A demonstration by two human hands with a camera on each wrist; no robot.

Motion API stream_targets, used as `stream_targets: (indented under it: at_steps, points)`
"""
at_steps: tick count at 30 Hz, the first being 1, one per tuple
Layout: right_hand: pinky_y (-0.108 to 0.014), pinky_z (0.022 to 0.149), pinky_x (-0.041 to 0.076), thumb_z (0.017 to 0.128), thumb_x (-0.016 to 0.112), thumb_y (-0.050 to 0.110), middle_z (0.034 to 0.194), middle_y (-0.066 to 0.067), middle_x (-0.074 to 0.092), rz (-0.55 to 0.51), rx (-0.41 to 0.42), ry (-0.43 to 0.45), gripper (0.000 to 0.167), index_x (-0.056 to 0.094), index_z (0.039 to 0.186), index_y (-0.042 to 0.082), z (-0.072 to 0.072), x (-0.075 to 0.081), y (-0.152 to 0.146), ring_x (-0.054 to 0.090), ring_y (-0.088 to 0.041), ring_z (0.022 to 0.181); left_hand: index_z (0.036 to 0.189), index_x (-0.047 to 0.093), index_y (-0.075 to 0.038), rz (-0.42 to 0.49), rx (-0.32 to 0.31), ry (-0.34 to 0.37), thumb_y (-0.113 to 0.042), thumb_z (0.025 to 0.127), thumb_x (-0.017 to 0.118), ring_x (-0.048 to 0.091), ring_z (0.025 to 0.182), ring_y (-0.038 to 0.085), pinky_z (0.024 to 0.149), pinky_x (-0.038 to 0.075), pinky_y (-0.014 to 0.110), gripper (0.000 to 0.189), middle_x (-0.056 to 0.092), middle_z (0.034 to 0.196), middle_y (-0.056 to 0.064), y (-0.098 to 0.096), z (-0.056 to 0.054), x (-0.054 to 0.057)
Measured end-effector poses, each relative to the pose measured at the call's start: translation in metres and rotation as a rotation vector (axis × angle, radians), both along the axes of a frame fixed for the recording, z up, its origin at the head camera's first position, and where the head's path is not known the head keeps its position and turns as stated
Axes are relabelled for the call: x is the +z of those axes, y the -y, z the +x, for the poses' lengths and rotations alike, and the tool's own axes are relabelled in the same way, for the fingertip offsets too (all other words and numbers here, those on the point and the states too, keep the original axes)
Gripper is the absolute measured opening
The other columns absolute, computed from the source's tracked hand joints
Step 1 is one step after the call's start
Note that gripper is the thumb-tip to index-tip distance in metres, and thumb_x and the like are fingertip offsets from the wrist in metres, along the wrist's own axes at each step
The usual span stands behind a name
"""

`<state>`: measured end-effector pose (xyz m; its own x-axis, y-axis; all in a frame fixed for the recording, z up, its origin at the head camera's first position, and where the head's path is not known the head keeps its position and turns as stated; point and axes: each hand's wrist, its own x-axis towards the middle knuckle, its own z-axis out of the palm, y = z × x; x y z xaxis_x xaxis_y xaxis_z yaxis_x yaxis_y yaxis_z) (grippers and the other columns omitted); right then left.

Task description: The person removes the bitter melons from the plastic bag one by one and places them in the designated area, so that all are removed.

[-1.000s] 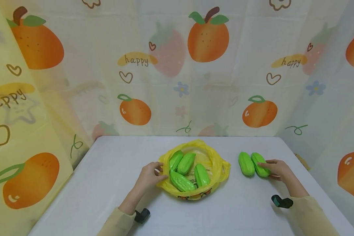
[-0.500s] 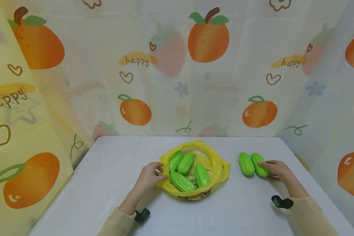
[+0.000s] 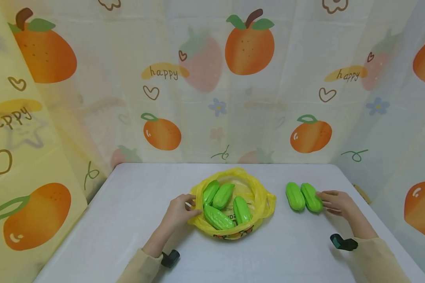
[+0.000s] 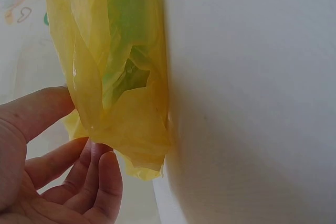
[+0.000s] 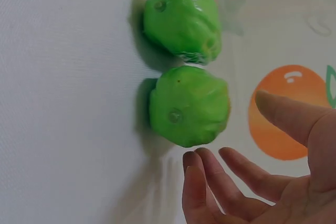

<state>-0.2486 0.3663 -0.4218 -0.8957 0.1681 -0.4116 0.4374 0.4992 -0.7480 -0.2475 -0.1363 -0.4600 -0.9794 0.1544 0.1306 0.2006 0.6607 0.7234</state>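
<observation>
A yellow plastic bag [image 3: 265, 204], its mouth spread wide, sits at mid-table with several green papaya-like fruits [image 3: 224, 196] inside. My left hand [image 3: 180, 212] pinches the bag's left rim between thumb and fingers. In the left wrist view, the thumb [image 4: 44, 106] meets the folded yellow plastic [image 4: 139, 121]. Two more ribbed green fruits lie side by side to the right of the bag, a left one [image 3: 295, 197] and a right one [image 3: 311, 197]. Just beside the right one is my right hand [image 3: 338, 204], fingers spread apart and holding nothing; the right wrist view shows a small gap between fingertips and fruit [image 5: 189, 106].
The white table [image 3: 134, 196] reaches back to a fruit-print curtain [image 3: 198, 110], which also hangs along both sides. Black wrist cameras are on both forearms, one at the left cuff [image 3: 170, 259] and one at the right cuff [image 3: 344, 242].
My right hand has let go of the right-hand green fruit and drawn back slightly to the right. The left hand, the bag and the fruits stay where they were.
</observation>
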Motion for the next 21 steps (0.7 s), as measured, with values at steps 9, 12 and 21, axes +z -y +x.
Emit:
stream_targets:
  at_steps: [9,12,21]
  points:
    - [-0.03,0.082,0.055,0.093,0.049,0.053,0.143,-0.033,0.034,0.011,0.049,-0.064,0.084,0.026,0.141,-0.012,0.006,0.013,-0.002,0.059,-0.03,0.11,0.117,0.063,-0.002,0.007,0.003,-0.002,-0.017,0.073,0.081,0.061,0.075,0.015,0.058,0.051,0.023,0.05,0.064,0.091,0.005,0.001,0.001,0.002]
    - [-0.03,0.083,0.055,0.092,0.049,0.055,0.142,-0.032,0.036,0.02,0.063,-0.085,0.086,0.027,0.141,-0.011,0.008,0.017,0.0,0.059,-0.032,0.112,0.116,0.064,-0.001,0.002,0.004,-0.001,-0.016,0.073,0.081,0.061,0.075,0.015,0.058,0.051,0.023,0.049,0.064,0.091,0.006,0.001,0.001,0.002]
    - [-0.034,0.089,0.053,0.091,0.05,0.056,0.142,-0.031,0.038,0.035,0.142,-0.179,0.083,0.032,0.142,-0.007,0.011,0.024,0.021,0.054,-0.036,0.12,0.116,0.063,-0.001,-0.002,0.001,0.005,-0.017,0.073,0.081,0.061,0.076,0.015,0.058,0.051,0.023,0.049,0.064,0.091,0.006,0.001,0.001,0.001]
